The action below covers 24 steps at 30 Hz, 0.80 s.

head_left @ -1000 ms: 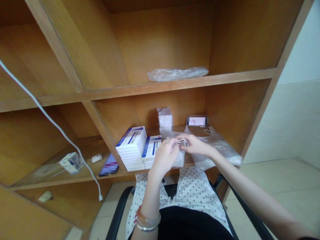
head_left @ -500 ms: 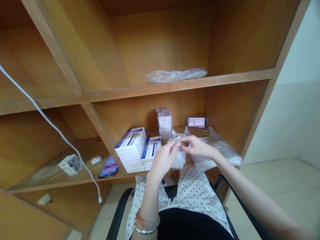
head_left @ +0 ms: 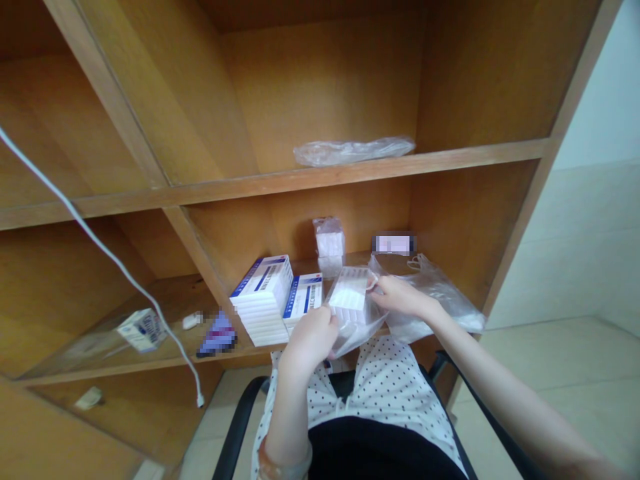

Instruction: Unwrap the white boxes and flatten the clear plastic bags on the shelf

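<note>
A clear plastic bag [head_left: 361, 333] lies spread at the shelf's front edge, its mouth pulled wide around a stack of white boxes [head_left: 349, 293]. My left hand [head_left: 311, 337] is closed on the bag's left edge. On the other side my right hand [head_left: 397, 295] pinches the bag's right edge, close to the boxes. Left of the bag stand a taller stack of white-and-blue boxes [head_left: 263, 300] and a shorter stack [head_left: 303, 300]. Behind it sits a wrapped pack of white boxes [head_left: 329, 243].
More clear plastic bags [head_left: 435, 297] lie flat at the right. A phone [head_left: 393, 244] rests at the back, and folded plastic [head_left: 354, 151] on the upper shelf. In the left compartment are a small carton [head_left: 143, 330] and a blurred purple item [head_left: 217, 335]. A white cable [head_left: 125, 273] hangs in front.
My hands have moved apart, the left one down and left. The bag's mouth, gathered between my fingers before, is now spread, and the white boxes show inside.
</note>
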{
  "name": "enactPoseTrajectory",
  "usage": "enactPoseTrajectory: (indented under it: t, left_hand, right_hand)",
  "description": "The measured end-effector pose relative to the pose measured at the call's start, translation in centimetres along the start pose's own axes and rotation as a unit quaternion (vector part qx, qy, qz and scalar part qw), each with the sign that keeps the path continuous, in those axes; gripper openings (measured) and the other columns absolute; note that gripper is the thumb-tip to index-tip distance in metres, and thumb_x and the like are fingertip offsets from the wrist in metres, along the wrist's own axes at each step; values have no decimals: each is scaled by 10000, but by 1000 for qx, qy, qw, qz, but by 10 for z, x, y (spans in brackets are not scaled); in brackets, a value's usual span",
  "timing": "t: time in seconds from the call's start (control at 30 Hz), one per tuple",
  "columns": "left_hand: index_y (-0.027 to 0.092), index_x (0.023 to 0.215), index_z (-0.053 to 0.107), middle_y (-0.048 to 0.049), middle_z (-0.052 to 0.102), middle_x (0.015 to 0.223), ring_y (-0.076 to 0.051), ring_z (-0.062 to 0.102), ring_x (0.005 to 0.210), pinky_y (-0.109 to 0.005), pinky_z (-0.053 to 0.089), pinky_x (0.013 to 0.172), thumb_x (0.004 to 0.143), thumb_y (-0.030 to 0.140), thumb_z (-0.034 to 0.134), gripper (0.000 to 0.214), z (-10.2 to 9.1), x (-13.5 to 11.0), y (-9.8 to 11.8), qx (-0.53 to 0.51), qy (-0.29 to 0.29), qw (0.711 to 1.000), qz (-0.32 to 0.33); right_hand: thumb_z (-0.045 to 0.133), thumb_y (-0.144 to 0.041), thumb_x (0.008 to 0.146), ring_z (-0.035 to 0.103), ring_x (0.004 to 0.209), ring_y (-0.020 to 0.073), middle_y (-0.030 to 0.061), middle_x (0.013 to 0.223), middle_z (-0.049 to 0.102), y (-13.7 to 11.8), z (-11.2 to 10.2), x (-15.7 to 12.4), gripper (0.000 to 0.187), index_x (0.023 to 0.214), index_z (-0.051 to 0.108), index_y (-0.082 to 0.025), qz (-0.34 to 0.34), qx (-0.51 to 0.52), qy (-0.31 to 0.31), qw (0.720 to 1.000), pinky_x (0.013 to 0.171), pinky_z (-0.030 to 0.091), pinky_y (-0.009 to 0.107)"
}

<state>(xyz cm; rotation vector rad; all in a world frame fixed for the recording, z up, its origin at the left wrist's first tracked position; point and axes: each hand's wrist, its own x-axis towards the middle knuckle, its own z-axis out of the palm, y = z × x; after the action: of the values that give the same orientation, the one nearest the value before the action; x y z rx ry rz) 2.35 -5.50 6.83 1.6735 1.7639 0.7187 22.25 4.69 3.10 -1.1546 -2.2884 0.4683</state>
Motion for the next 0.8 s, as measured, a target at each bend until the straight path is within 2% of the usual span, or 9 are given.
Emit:
enactPoseTrajectory:
  t: [0.07, 0.17, 0.23, 0.37, 0.5, 0.57, 0.67, 0.73, 0.8]
  left_hand:
    - [194, 728, 519, 18, 579, 522, -159, 517, 310, -249, 316, 405, 746, 273, 550, 86, 4, 2, -3, -4, 3, 1000, -11]
    - [204, 686, 495, 41, 549, 465, -141, 474, 292, -250, 316, 423, 642, 280, 665, 191, 10, 3, -3, 1, 52, 999, 5]
    - [213, 649, 483, 40, 532, 435, -146, 487, 325, -257, 326, 454, 607, 309, 706, 246, 13, 3, -2, 1, 86, 996, 23]
    - [209, 711, 515, -9, 583, 499, -204, 573, 448, -280, 358, 521, 646, 400, 697, 272, 18, 2, -1, 19, 104, 994, 23]
    - [155, 936, 552, -77, 643, 614, -266, 639, 594, -298, 386, 582, 698, 416, 666, 371, 27, 4, -5, 70, 113, 991, 15]
    - [114, 1058, 520, -126, 667, 691, -294, 661, 687, -302, 394, 609, 727, 460, 644, 494, 35, 5, -8, 85, 128, 988, 4]
    - [75, 1243, 405, -192, 680, 835, -323, 669, 819, -312, 407, 655, 774, 560, 572, 695, 50, 8, -16, 94, 150, 984, -9]
    - [88, 1327, 324, -169, 681, 837, -310, 671, 818, -310, 413, 660, 796, 585, 535, 757, 61, 9, -25, 75, 160, 984, -7]
    - [101, 1352, 300, -105, 671, 747, -275, 671, 721, -296, 421, 631, 804, 588, 528, 768, 72, 9, -36, 22, 159, 987, 5]
  right_hand:
    - [492, -167, 813, 598, 702, 183, 61, 750, 674, 7, 5, 7, 151, 880, 626, -185, 30, 12, 30, 999, 623, 380, 250]
    - [465, -179, 844, 615, 736, 185, 83, 812, 680, 17, 11, 18, 164, 928, 606, -166, 60, 37, 63, 996, 647, 406, 244]
    - [443, -205, 870, 614, 686, 168, 89, 828, 678, 23, 12, 26, 170, 927, 596, -158, 74, 60, 64, 993, 623, 419, 238]
    - [422, -318, 917, 543, 474, 94, 91, 910, 670, 36, 16, 42, 257, 1018, 578, -140, 99, 138, 45, 984, 506, 423, 222]
    - [472, -368, 916, 523, 475, 65, 107, 1061, 653, 44, 24, 59, 321, 1119, 581, -144, 121, 198, 40, 972, 450, 403, 196]
    - [487, -361, 914, 532, 517, 76, 95, 999, 669, 44, 26, 68, 299, 1074, 613, -142, 129, 202, 43, 970, 451, 391, 185]
    - [526, -370, 895, 516, 513, 91, 66, 774, 669, 44, 27, 81, 278, 926, 658, -127, 145, 201, 42, 968, 436, 364, 182]
    - [547, -359, 880, 514, 495, 104, 52, 673, 647, 45, 25, 87, 265, 858, 668, -124, 155, 207, 35, 965, 417, 356, 191]
    - [557, -334, 869, 529, 499, 118, 47, 639, 644, 46, 22, 91, 237, 841, 674, -130, 152, 216, 32, 964, 414, 369, 200]
